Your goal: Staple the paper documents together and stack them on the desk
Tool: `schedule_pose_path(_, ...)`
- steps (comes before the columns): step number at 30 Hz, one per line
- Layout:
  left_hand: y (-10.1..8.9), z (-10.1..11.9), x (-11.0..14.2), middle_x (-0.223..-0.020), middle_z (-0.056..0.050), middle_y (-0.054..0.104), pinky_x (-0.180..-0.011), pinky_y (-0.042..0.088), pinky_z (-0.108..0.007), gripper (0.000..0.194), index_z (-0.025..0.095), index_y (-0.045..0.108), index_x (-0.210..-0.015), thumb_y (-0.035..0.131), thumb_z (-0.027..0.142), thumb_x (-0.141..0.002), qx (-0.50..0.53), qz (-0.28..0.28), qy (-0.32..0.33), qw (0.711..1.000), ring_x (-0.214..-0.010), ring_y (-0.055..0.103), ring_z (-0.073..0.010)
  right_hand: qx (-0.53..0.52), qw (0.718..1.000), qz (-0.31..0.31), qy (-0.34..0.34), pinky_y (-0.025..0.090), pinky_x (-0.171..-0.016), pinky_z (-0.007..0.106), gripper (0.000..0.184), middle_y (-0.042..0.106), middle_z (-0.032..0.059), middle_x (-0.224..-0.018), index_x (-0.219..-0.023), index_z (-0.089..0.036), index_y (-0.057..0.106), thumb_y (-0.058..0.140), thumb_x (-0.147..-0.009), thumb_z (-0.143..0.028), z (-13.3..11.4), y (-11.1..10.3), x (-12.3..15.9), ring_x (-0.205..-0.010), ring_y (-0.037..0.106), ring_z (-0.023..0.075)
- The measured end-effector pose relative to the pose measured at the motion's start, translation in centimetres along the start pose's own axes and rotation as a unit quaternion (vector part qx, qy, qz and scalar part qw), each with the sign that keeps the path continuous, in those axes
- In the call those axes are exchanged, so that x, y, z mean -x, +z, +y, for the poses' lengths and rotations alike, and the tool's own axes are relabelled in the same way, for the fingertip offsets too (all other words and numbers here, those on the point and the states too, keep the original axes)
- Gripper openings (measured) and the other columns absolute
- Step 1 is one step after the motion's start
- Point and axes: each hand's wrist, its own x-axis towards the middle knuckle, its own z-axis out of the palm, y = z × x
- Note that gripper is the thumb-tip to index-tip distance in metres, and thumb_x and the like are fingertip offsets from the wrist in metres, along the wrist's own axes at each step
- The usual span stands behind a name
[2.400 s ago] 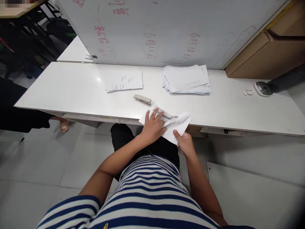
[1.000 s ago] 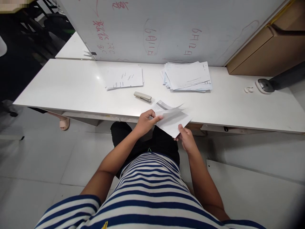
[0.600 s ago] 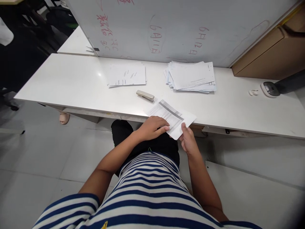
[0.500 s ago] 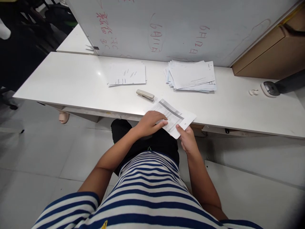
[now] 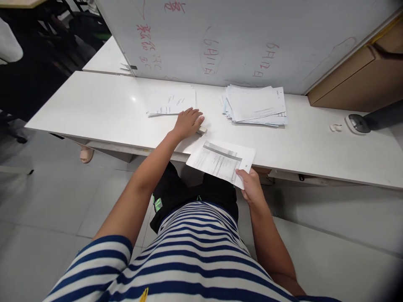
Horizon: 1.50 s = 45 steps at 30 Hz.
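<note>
My right hand (image 5: pixel 252 186) pinches the lower right corner of a printed sheet of paper (image 5: pixel 222 161), thumb on top. The sheet overhangs the desk's front edge and bears a grey band. Over the stapler (image 5: pixel 202 130) is my left hand (image 5: pixel 189 122), its fingers stretched out and the thumb apart. Most of the stapler is hidden under that hand; only its right end shows, and whether the palm touches it I cannot tell. Just beyond the fingertips lies a small stack of printed papers (image 5: pixel 176 100).
A larger, uneven paper pile (image 5: pixel 255 105) lies at the back of the white desk (image 5: pixel 94 109). Behind stands a whiteboard (image 5: pixel 239 42) with red writing. To the right are a cardboard box (image 5: pixel 343 79), a small white object (image 5: pixel 335 128) and a dark-topped device (image 5: pixel 358 124).
My left hand has left the paper and moved up and left over the stapler. My right hand still holds the sheet, which has turned and lies more level.
</note>
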Motion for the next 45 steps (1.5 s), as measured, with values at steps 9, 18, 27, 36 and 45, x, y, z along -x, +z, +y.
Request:
schedule_pose_path(9, 1.2, -0.2, -0.1, -0.114, -0.01, 0.066, -0.094, 0.042, -0.039, 0.04, 0.021, 0.064, -0.104, 0.026, 0.032, -0.099, 0.028, 0.022, -0.028, 0.999, -0.114, 0.053, -0.0267, 0.028, 0.998, 0.044, -0.036, 0.059, -0.073, 0.033, 0.03, 0.077, 0.005, -0.093, -0.093, -0.017, 0.07, 0.072, -0.065, -0.027, 0.0, -1.0, 0.0, -0.079, 0.073, 0.0233)
schedule_pose_path(18, 0.8, 0.1, -0.2, -0.115, -0.012, 0.066, -0.092, 0.043, -0.041, 0.04, 0.02, 0.065, -0.102, 0.026, 0.031, -0.097, 0.025, 0.003, -0.043, 0.999, -0.112, 0.054, -0.0283, 0.05, 0.998, 0.008, -0.038, 0.057, -0.067, 0.029, 0.03, 0.076, 0.0038, -0.086, -0.093, -0.017, 0.07, 0.07, -0.067, -0.031, -0.9, 0.1, -1.1, -0.078, 0.072, 0.0224)
schedule_pose_path(27, -0.2, 1.2, -2.1, -0.114, -0.01, 0.067, -0.099, 0.036, -0.047, 0.052, 0.021, 0.067, -0.106, 0.029, 0.054, -0.099, -0.023, 0.005, -0.02, 1.0, -0.109, 0.054, -0.0297, 0.073, 0.997, 0.014, -0.031, 0.052, -0.057, 0.026, 0.035, 0.075, 0.0029, -0.082, -0.095, -0.017, 0.069, 0.07, -0.064, -0.031, -1.9, 0.5, -1.3, -0.072, 0.069, 0.0214)
schedule_pose_path(36, 2.2, 1.7, -2.7, -0.129, -0.012, 0.061, -0.107, 0.029, -0.052, 0.044, 0.021, 0.062, -0.118, 0.032, 0.045, -0.098, -0.001, 0.014, -0.048, 0.999, -0.125, 0.045, -0.0328, 0.084, 0.996, 0.018, -0.03, 0.055, -0.067, 0.029, 0.034, 0.075, 0.0033, -0.081, -0.095, -0.016, 0.07, 0.071, -0.064, -0.03, -1.8, 0.3, -1.6, -0.075, 0.07, 0.022)
schedule_pose_path(45, 2.5, 2.2, -2.8, -0.138, -0.013, 0.055, -0.115, 0.019, -0.056, 0.048, 0.021, 0.055, -0.132, 0.03, 0.043, -0.098, -0.027, -0.003, -0.075, 0.997, -0.134, 0.037, -0.035, 0.074, 0.997, 0.018, -0.031, 0.057, -0.073, 0.032, 0.036, 0.076, 0.0033, -0.087, -0.098, -0.016, 0.07, 0.072, -0.065, -0.03, -1.0, -0.2, -2.4, -0.08, 0.072, 0.0228)
